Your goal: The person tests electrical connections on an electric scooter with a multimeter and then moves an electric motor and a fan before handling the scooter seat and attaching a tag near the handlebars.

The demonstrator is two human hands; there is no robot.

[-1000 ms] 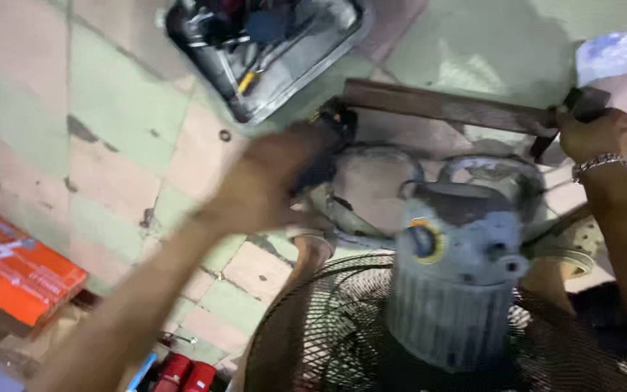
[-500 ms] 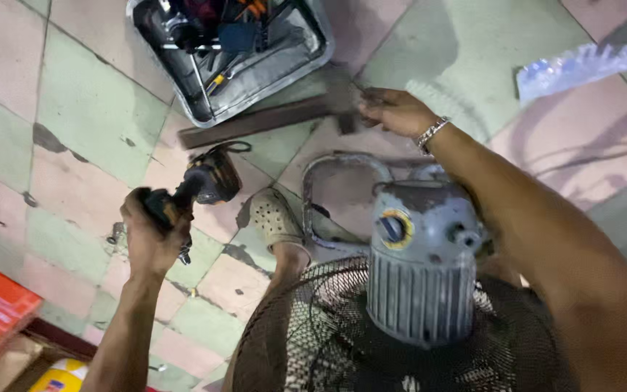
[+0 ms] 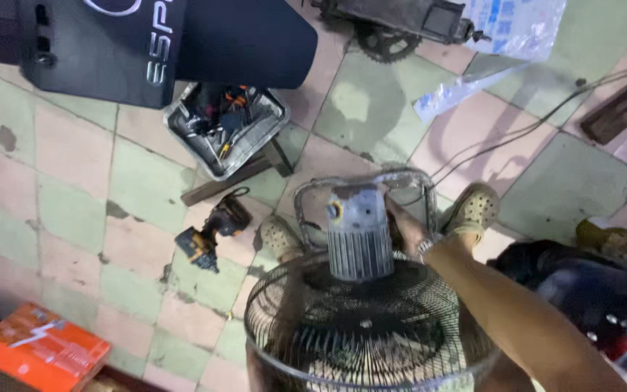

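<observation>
While drill (image 3: pixel 210 236) lies aside, right grip (image 3: pixel 403 231) touches motor (image 3: pixel 358 232).

Soft, even light falls from overhead onto the pink and green tiled floor (image 3: pixel 74 181), bright enough to read every crack. Shadows are short and diffuse: a dull patch spreads just beyond the grey ribbed fan motor housing (image 3: pixel 359 236), toward the clear plastic bag (image 3: pixel 506 33). The black wire fan guard (image 3: pixel 364 327) below that motor smears slightly with motion. The silvery metal tool tray (image 3: pixel 230 131) left of the motor gives faint glare. Edges bow outward, wide-angle.
</observation>
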